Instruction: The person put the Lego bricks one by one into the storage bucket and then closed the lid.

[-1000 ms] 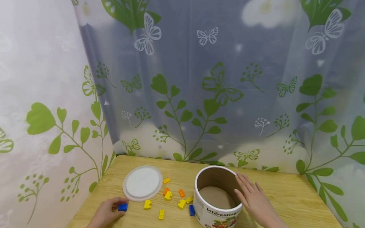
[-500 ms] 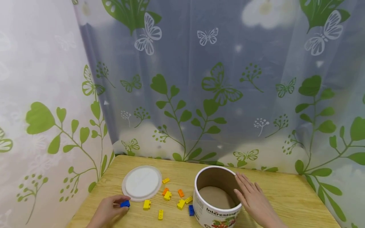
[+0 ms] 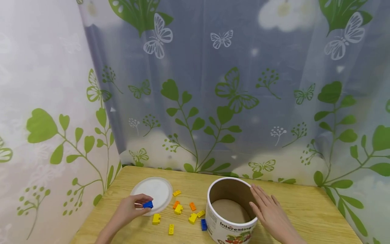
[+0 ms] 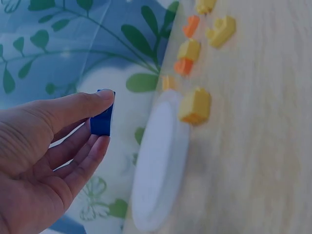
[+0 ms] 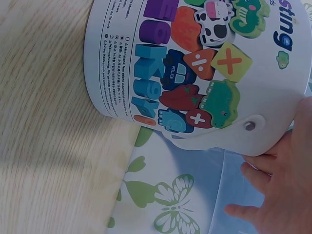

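My left hand (image 3: 131, 210) pinches a blue toy brick (image 3: 148, 204) between thumb and fingers, held up over the near edge of a white round lid (image 3: 156, 189). In the left wrist view the same blue brick (image 4: 102, 113) shows at the fingertips. At the right, my right hand (image 3: 272, 211) lies with straight fingers against the rim of a white printed bucket (image 3: 213, 210). The bucket's brown inside shows a bare bottom. Its side, with toy pictures and a rivet, fills much of the right wrist view, where my right hand (image 5: 282, 180) touches the top edge.
Between lid and bucket lie several yellow bricks (image 3: 156, 219) and orange bricks (image 3: 192, 206). Another blue brick (image 3: 203, 224) sits right at the bucket's left side. The wooden table (image 3: 292, 200) meets a patterned curtain (image 3: 195, 101) at the back and left.
My left hand has lifted the blue brick and carried it right and away from me, from beside the lid to over its near edge. The right hand stays at the bucket.
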`<state>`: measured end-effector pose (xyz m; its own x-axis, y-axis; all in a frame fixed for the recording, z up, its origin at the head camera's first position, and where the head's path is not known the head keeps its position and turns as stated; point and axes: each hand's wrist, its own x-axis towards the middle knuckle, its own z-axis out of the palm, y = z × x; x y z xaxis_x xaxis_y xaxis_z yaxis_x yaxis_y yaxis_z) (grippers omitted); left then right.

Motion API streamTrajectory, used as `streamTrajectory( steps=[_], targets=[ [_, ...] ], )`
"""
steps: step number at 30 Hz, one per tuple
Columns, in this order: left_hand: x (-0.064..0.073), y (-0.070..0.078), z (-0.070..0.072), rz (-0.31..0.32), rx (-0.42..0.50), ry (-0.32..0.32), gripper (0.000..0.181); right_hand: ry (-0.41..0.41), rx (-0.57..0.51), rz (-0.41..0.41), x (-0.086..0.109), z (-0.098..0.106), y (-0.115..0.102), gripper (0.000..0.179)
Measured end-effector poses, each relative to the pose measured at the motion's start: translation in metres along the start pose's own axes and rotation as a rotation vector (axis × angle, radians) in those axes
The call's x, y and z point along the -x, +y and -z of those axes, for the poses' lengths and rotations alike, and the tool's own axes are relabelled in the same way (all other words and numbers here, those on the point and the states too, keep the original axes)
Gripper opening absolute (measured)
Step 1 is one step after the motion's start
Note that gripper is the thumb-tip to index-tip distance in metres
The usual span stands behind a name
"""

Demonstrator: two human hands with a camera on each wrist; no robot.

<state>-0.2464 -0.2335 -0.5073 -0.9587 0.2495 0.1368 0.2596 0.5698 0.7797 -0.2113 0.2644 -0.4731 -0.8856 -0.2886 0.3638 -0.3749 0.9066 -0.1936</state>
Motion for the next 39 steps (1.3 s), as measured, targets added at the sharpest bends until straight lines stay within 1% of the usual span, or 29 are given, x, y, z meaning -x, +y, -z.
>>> streamTrajectory(
  steps=[3, 7, 12, 15, 18, 22, 28, 39],
  targets=[
    [-0.010, 0.012, -0.003, -0.045, -0.013, -0.013, 0.025, 0.014, 0.013, 0.008, 0.001, 0.000, 0.000, 0.054],
    [-0.020, 0.032, -0.006, -0.108, -0.030, -0.005, 0.023, 0.024, 0.032, 0.019, 0.001, 0.000, -0.001, 0.054],
    [-0.030, 0.054, -0.012, -0.174, -0.010, -0.020, 0.025, 0.025, 0.034, 0.022, 0.001, 0.001, -0.001, 0.054],
    [-0.038, 0.065, -0.017, -0.189, 0.001, -0.041, 0.026, 0.036, 0.035, 0.028, 0.001, 0.001, -0.001, 0.054],
    [-0.044, 0.072, -0.022, -0.199, -0.007, -0.052, 0.025, 0.041, 0.040, 0.033, 0.002, 0.001, -0.001, 0.053],
    [-0.052, 0.082, -0.028, -0.204, -0.013, -0.068, 0.025, 0.028, 0.043, 0.026, 0.002, 0.001, -0.002, 0.053],
    [-0.063, 0.097, -0.037, -0.220, 0.012, -0.097, 0.026, 0.020, 0.043, 0.015, 0.002, 0.002, -0.003, 0.053],
    [-0.083, 0.130, -0.062, -0.313, 0.007, -0.116, 0.028, 0.029, 0.057, 0.020, 0.002, 0.002, -0.003, 0.053]
  ],
)
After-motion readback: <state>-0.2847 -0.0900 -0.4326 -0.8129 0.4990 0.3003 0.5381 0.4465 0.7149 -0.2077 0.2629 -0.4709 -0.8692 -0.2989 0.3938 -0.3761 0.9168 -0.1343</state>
